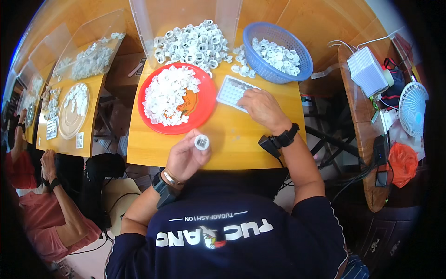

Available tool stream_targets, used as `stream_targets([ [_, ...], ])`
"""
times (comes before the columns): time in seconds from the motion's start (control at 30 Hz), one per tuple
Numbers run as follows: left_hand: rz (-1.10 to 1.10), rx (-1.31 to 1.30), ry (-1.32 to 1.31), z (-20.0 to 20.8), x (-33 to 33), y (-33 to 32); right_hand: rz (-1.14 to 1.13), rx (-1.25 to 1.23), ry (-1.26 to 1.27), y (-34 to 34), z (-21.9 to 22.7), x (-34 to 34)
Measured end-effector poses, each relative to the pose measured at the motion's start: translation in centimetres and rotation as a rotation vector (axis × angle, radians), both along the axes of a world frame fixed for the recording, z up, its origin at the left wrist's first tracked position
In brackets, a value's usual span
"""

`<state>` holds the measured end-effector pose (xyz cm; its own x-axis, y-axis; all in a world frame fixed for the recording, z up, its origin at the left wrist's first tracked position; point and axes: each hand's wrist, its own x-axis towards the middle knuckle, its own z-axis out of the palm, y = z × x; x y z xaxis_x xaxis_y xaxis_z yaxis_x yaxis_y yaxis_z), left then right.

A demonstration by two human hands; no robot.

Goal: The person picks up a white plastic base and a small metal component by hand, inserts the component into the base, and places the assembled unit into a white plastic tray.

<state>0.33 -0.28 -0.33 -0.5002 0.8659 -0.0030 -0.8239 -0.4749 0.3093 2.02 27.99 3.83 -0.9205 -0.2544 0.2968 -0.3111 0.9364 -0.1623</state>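
Observation:
My left hand (184, 159) is raised at the table's near edge, its fingers closed round a small round white plastic part (201, 142) with a dark middle. Over the right side of a white tray with small pockets (227, 95), my right hand (263, 108) reaches down with fingertips pinched together; whatever lies between them is hidden. Small grey pieces (239, 84) fill the tray's far rows. Left of it, a red plate (208, 100) carries a heap of small white plastic pieces (165, 93).
Round white parts (193, 44) pile up at the table's back beside a blue basket (261, 67) of similar pieces. A clear plastic panel (186, 11) stands behind. At right are a fan (413, 109) and cables; at left, a co-worker's hands (48, 165) by another table.

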Motion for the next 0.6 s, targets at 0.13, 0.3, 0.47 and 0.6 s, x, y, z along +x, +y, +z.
stream_targets([
  [0.13, 0.005, 0.005, -0.007, -0.2, 0.0, 0.0, 0.005, 0.051, -0.059, 0.1, 0.3, -0.3],
  [0.3, 0.003, -0.010, 0.002, -0.2, 0.1, 0.3, 0.020, 0.040, -0.013, 0.6, -0.6, -0.2],
  [0.47, 0.009, -0.065, 0.001, 0.1, 0.2, 0.5, 0.099, 0.054, -0.028, 0.6, 0.5, -0.3],
  [0.6, 0.002, -0.072, 0.032, 0.0, 0.3, 0.7, 0.136, 0.095, -0.038, 1.0, 0.7, -0.4],
])
